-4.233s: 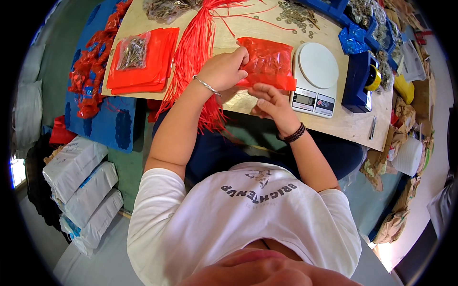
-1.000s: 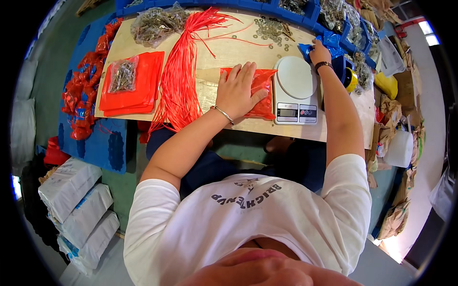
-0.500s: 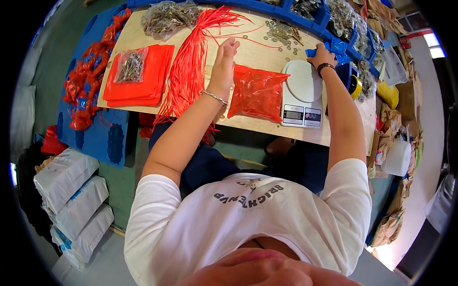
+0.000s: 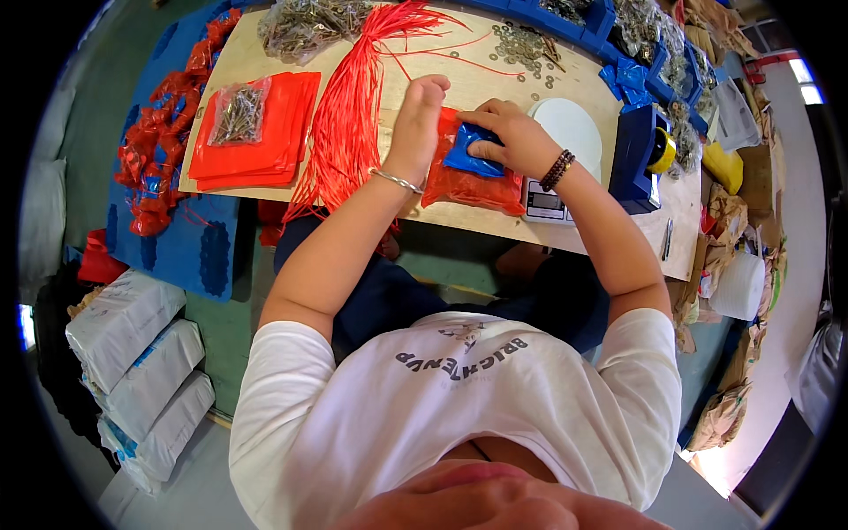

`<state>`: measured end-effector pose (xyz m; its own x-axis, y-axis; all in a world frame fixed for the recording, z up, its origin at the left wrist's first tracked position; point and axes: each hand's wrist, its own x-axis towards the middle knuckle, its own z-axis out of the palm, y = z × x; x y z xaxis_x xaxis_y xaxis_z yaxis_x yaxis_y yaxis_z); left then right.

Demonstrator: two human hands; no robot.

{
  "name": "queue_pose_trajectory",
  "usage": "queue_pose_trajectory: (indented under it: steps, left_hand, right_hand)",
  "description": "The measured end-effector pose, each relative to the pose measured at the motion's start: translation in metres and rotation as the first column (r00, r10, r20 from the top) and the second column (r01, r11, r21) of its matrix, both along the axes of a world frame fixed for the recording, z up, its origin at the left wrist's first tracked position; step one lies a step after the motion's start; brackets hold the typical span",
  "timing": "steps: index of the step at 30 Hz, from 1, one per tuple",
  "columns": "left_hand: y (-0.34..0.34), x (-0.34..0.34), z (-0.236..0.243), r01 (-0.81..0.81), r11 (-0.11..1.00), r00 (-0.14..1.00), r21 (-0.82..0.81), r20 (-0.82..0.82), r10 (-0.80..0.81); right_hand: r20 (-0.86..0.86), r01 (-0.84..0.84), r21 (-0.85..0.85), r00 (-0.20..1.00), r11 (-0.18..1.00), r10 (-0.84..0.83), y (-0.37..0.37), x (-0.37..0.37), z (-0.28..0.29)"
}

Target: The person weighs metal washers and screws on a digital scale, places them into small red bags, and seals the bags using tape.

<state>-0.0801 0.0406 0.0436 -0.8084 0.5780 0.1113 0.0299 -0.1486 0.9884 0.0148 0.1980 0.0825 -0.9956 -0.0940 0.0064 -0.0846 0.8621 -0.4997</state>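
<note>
My right hand (image 4: 517, 137) holds a small blue plastic packet (image 4: 468, 152) on top of a red plastic bag (image 4: 473, 190) near the table's front edge. Its fingers press over the packet. What the red bag contains is hard to make out. Against the bag's left side stands my left hand (image 4: 415, 132), edge-on, its fingers stretched upward and nothing visible in it; its palm side is partly hidden. A white digital scale (image 4: 570, 132) sits just right of the bag, partly covered by my right wrist. Beyond it lie more blue packets (image 4: 627, 81).
A bundle of red ties (image 4: 344, 132) lies left of my left hand. Further left, a clear bag of screws (image 4: 238, 115) rests on stacked red bags (image 4: 278, 150). Loose washers (image 4: 521, 44) lie at the back. A blue tape dispenser (image 4: 636, 168) stands right, beside blue parts bins (image 4: 587, 18).
My right hand has moved left from the blue packets beyond the scale, bringing one packet onto the red bag. My left hand stays beside the bag.
</note>
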Motion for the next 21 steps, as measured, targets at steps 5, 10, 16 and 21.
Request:
queue_pose_trajectory:
  steps: [5, 10, 16, 21]
  left_hand:
    - [0.002, 0.026, 0.001, 0.024, 0.999, 0.781, -0.040, -0.623, -0.044]
    - [-0.002, 0.056, 0.002, -0.054, 0.867, 0.291, -0.495, -0.839, -0.460]
    - [0.014, 0.080, -0.003, -0.270, 0.841, 0.249, -0.469, -0.877, -0.410]
    - [0.021, 0.079, -0.001, -0.248, 0.816, 0.286, -0.521, -0.845, -0.452]
  right_hand:
    - [-0.334, 0.114, -0.084, 0.933, 0.990, -0.136, 0.012, 0.031, -0.013]
    - [-0.155, 0.448, -0.510, 0.792, 0.734, -0.591, -0.020, 0.089, -0.028]
    - [-0.256, 0.425, -0.437, 0.786, 0.792, -0.563, -0.060, 0.115, -0.051]
    - [-0.281, 0.316, -0.374, 0.857, 0.872, -0.431, -0.051, 0.133, -0.038]
